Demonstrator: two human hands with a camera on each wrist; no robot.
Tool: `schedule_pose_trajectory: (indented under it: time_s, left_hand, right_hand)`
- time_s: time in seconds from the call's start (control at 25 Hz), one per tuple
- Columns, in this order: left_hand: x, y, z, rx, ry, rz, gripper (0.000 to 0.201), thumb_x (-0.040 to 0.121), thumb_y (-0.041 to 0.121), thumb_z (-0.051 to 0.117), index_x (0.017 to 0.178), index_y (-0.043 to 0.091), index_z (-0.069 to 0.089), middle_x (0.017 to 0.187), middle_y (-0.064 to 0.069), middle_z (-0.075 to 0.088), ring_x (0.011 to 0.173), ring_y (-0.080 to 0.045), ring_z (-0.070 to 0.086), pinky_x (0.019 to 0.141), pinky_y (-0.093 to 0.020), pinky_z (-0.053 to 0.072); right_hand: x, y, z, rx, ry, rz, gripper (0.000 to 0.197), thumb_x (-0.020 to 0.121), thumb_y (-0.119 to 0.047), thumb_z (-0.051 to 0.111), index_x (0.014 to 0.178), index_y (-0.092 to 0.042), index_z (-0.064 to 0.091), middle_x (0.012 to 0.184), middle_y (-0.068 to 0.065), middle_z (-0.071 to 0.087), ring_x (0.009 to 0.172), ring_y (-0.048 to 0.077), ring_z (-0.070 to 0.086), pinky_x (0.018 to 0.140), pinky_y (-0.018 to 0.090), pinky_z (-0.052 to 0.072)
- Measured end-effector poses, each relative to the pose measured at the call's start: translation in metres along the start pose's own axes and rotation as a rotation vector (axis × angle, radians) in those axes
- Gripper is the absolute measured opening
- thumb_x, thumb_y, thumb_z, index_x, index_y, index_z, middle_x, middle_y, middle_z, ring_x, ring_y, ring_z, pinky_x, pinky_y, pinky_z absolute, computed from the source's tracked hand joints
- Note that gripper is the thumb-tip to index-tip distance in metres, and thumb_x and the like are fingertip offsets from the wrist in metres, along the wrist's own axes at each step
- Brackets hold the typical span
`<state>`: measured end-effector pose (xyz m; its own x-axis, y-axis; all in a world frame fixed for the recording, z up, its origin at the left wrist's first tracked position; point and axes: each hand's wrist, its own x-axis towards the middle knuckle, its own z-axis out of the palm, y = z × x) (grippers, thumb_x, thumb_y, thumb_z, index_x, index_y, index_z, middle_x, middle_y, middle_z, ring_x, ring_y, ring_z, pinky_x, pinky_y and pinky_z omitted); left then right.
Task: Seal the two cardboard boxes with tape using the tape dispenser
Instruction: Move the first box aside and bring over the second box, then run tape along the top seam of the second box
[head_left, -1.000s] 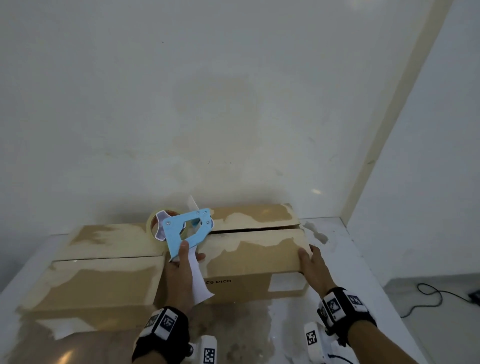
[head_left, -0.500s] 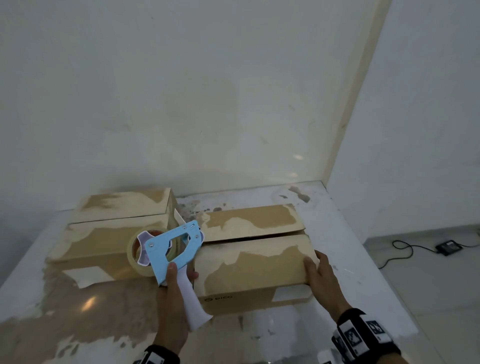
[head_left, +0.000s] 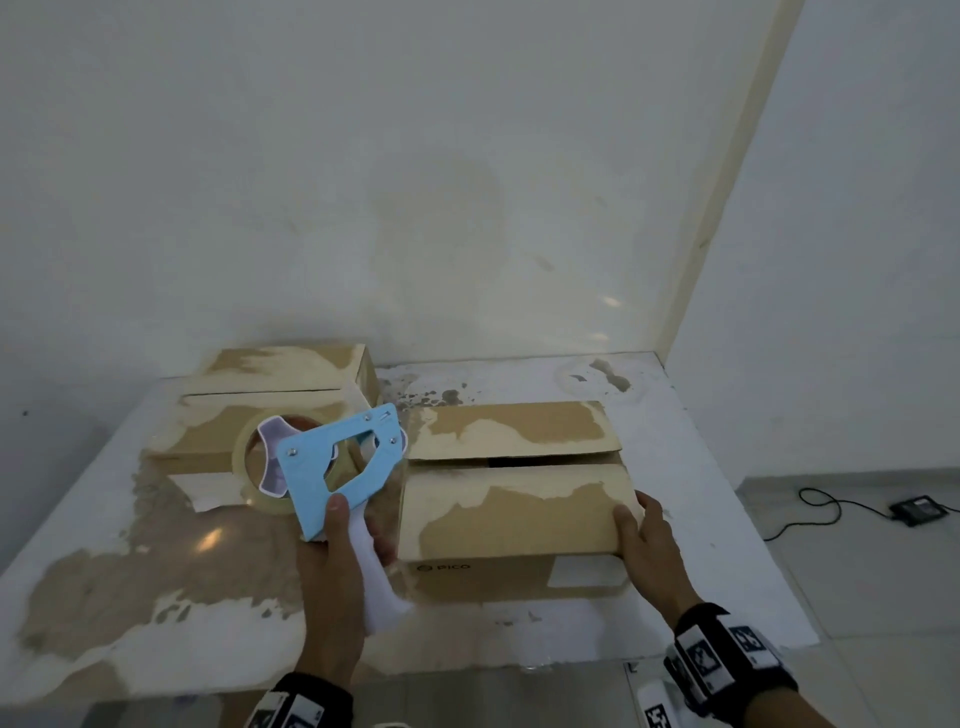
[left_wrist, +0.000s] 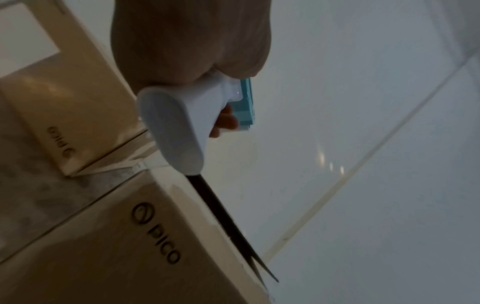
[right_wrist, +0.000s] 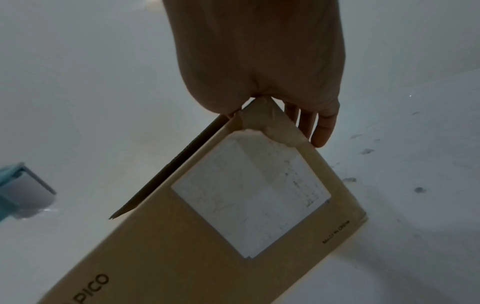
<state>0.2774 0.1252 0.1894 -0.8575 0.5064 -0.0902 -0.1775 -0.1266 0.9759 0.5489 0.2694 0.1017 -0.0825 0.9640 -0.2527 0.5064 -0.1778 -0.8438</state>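
Two brown cardboard boxes lie on the table. The left box (head_left: 275, 410) sits further back. The right box (head_left: 514, 514), marked PICO, has a dark gap between its two top flaps. My left hand (head_left: 332, 566) grips the white handle (head_left: 374, 571) of the blue tape dispenser (head_left: 337, 467), which hangs over the space between the boxes, its tape roll (head_left: 249, 467) towards the left box. My right hand (head_left: 644, 540) holds the right box's near right corner, thumb on top and fingers (right_wrist: 319, 127) down the side. The right wrist view shows a white label (right_wrist: 249, 195) on the front face.
The white table (head_left: 701, 467) has worn brown patches and stands against a pale wall. Its right edge drops to a tiled floor, where a black adapter (head_left: 919, 512) and its cable lie. The table's near edge is just ahead of my wrists.
The right box has slid towards me and away from the left box, my right hand on its corner. The dispenser has come down from the boxes' tops to the space between them.
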Motion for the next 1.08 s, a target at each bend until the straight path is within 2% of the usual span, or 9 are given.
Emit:
schedule_pose_trajectory:
  time_s: [0.12, 0.2, 0.32, 0.4, 0.48, 0.6, 0.84, 0.92, 1.08]
  left_hand:
    - [-0.008, 0.026, 0.012, -0.084, -0.084, -0.021, 0.024, 0.101, 0.038, 0.032, 0.1, 0.025, 0.052, 0.082, 0.0, 0.054, 0.071, -0.013, 0.052, 0.063, -0.028, 0.041]
    - [-0.012, 0.034, 0.022, -0.135, -0.181, -0.08, 0.046, 0.101, 0.045, 0.018, 0.093, 0.023, 0.057, 0.078, -0.002, 0.054, 0.068, -0.015, 0.049, 0.061, -0.027, 0.038]
    - [-0.014, 0.027, 0.041, -0.094, -0.192, -0.143, 0.059, 0.1, 0.047, 0.016, 0.097, 0.005, 0.058, 0.072, -0.01, 0.053, 0.061, -0.02, 0.046, 0.05, -0.023, 0.039]
    - [-0.024, 0.027, 0.06, -0.036, -0.221, -0.124, 0.055, 0.098, 0.05, 0.026, 0.119, 0.006, 0.05, 0.094, -0.012, 0.06, 0.073, -0.018, 0.056, 0.06, -0.027, 0.045]
    - [-0.039, 0.029, 0.074, -0.007, -0.262, -0.045, 0.043, 0.095, 0.046, 0.039, 0.123, 0.014, 0.04, 0.114, -0.006, 0.057, 0.095, -0.016, 0.06, 0.071, -0.025, 0.05]
    - [-0.07, 0.026, 0.092, -0.006, -0.368, 0.045, 0.024, 0.098, 0.023, 0.045, 0.117, 0.014, 0.034, 0.117, 0.001, 0.054, 0.101, -0.006, 0.061, 0.07, -0.014, 0.053]
    - [-0.075, 0.002, 0.096, 0.23, -0.493, 0.177, 0.021, 0.099, 0.042, 0.037, 0.109, 0.031, 0.052, 0.11, 0.013, 0.058, 0.104, 0.003, 0.055, 0.081, -0.016, 0.045]
    - [-0.062, 0.006, 0.099, 0.272, -0.432, 0.011, 0.035, 0.101, 0.04, 0.029, 0.102, 0.026, 0.061, 0.099, 0.011, 0.066, 0.096, -0.006, 0.06, 0.072, -0.02, 0.041]
    - [-0.025, 0.029, 0.104, -0.009, -0.46, -0.704, 0.068, 0.088, 0.066, 0.039, 0.101, 0.007, 0.068, 0.086, -0.006, 0.074, 0.075, -0.02, 0.062, 0.067, -0.03, 0.042]
  right_hand:
    - [-0.013, -0.022, 0.0, -0.238, 0.207, -0.068, 0.059, 0.095, -0.045, 0.049, 0.145, -0.019, 0.03, 0.141, 0.018, 0.042, 0.126, 0.037, 0.043, 0.105, 0.055, 0.037]
    - [-0.027, -0.057, -0.003, -0.287, 0.294, -0.325, 0.049, 0.091, -0.042, 0.058, 0.134, -0.023, 0.045, 0.13, 0.006, 0.051, 0.12, 0.027, 0.048, 0.101, 0.047, 0.04]
    - [-0.055, -0.117, 0.004, -0.056, -0.17, -0.522, 0.03, 0.092, -0.042, 0.057, 0.12, -0.031, 0.056, 0.103, -0.007, 0.064, 0.096, 0.007, 0.06, 0.082, 0.023, 0.046]
    - [-0.07, -0.144, 0.015, 0.034, -0.449, -0.464, 0.038, 0.094, -0.048, 0.051, 0.128, -0.032, 0.052, 0.102, -0.01, 0.066, 0.096, 0.004, 0.062, 0.08, 0.019, 0.047]
    - [-0.078, -0.158, 0.024, 0.13, -0.528, -0.407, 0.042, 0.094, -0.055, 0.043, 0.129, -0.033, 0.051, 0.109, -0.015, 0.067, 0.104, 0.003, 0.063, 0.084, 0.023, 0.051]
    - [-0.079, -0.164, 0.026, 0.29, -0.497, -0.399, 0.044, 0.094, -0.058, 0.041, 0.121, -0.029, 0.06, 0.111, -0.006, 0.071, 0.102, 0.008, 0.068, 0.087, 0.031, 0.057]
    - [-0.05, -0.139, 0.006, 0.476, -0.313, -0.062, 0.041, 0.092, -0.043, 0.046, 0.103, -0.009, 0.066, 0.098, 0.009, 0.071, 0.09, 0.022, 0.068, 0.082, 0.037, 0.056]
    - [-0.045, -0.141, -0.007, 0.622, -0.344, 0.006, 0.036, 0.099, -0.03, 0.039, 0.091, -0.004, 0.063, 0.085, 0.01, 0.065, 0.077, 0.019, 0.062, 0.069, 0.029, 0.053]
    - [-0.043, -0.136, -0.027, 0.667, -0.424, -0.113, 0.047, 0.103, -0.03, 0.028, 0.097, -0.002, 0.065, 0.075, 0.008, 0.068, 0.067, 0.016, 0.063, 0.066, 0.03, 0.053]
